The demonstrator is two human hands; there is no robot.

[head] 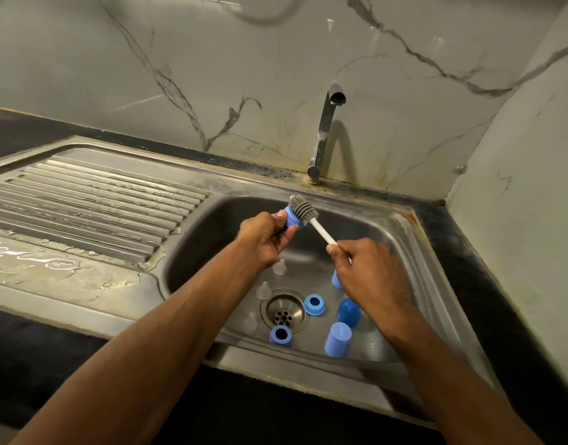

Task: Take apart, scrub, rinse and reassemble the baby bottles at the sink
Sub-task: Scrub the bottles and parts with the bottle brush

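Observation:
Over the steel sink basin (pixel 414 284), my left hand (pixel 263 237) pinches a blue bottle ring (pixel 290 218). My right hand (pixel 369 277) grips the white handle of a bottle brush (pixel 303 211), whose grey bristle head lies against the ring. On the basin floor lie two more blue rings (pixel 314 304) (pixel 280 335), a blue cap (pixel 338 339), a darker blue dome cap (pixel 348 312) and clear teats (pixel 263 290) (pixel 279 266). Another blue piece (pixel 336 280) is partly hidden behind my right hand.
A chrome tap (pixel 324 130) stands behind the basin with no water running. The ribbed draining board (pixel 83 200) on the left is wet, with puddles near its front. The drain (pixel 284 311) sits mid-basin. Marble-look walls close off the back and right.

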